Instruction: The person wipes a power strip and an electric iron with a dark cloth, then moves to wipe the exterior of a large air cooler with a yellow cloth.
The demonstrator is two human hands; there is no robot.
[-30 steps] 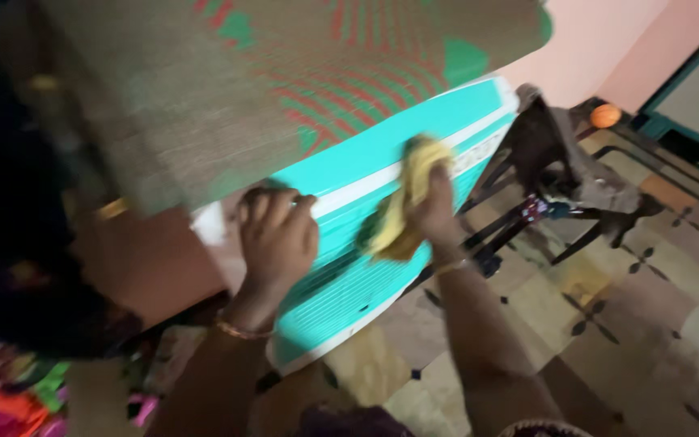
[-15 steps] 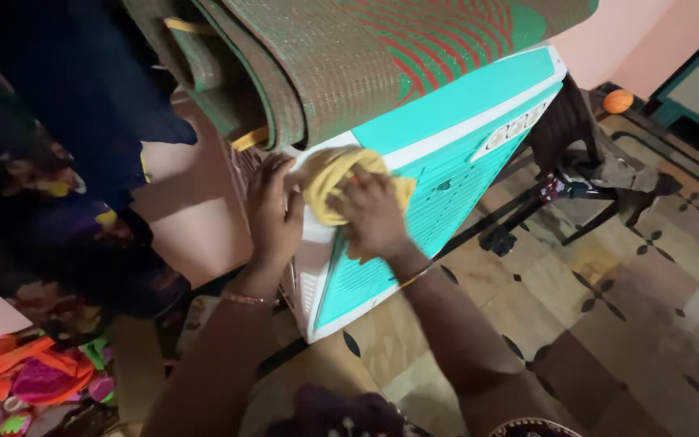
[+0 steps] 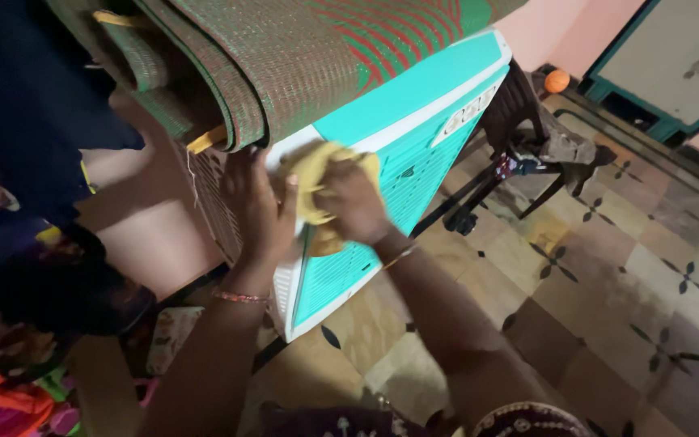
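R hand (image 3: 351, 202) is closed around a bunched yellow cloth (image 3: 315, 174), soft and crumpled, pressing it on the top front corner of the tall turquoise-and-white plastic air cooler (image 3: 414, 154). L hand (image 3: 256, 206), just beside it w/ fingers spread flat, holds nothing and braces the cooler's white side edge. To do the wiping well, I'd judge: keep the cloth wadded so a clean face meets the plastic, push along the fine ribs of the grille below R hand, not across, and keep L hand firm so the cabinet doesn't rock. Above both hands a rolled woven mat (image 3: 317, 57), green w/ red stripes, coarse weave, lies on top. Beyond R hand: dark chair (image 3: 540, 137), small orange ball (image 3: 557, 81), glossy patterned floor tiles (image 3: 608, 275).
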